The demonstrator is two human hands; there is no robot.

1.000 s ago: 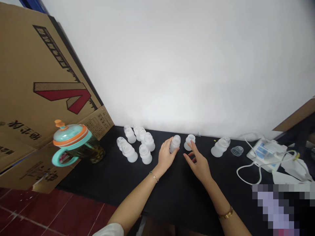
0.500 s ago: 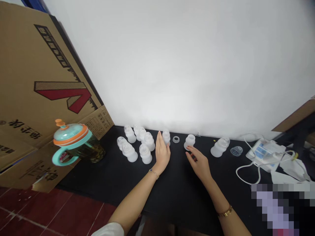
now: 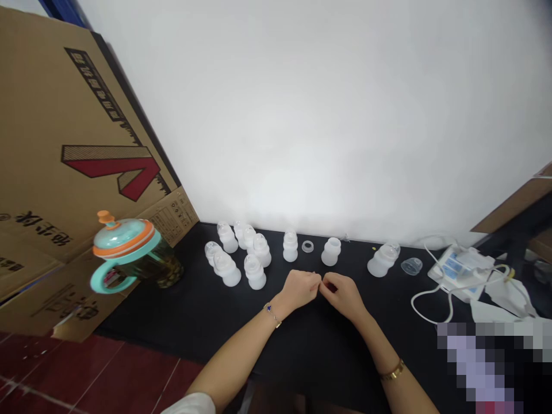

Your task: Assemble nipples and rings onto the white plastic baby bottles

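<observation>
The cardboard box (image 3: 52,190) bears upside-down dark characters (image 3: 41,219), apparently Chinese, too blurred to read

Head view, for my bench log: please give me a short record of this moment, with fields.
Surface: black table
Left hand: fingertips meet the right hand's; anything held is too small to tell
Right hand: curled toward the left hand
Nearest items: upright frosted bottle, clear ring, open-topped frosted bottle
Left of hands: group of frosted bottles, teal-and-orange lidded jug
Right of hands: tilted frosted bottle, clear cap, white corded device
</observation>
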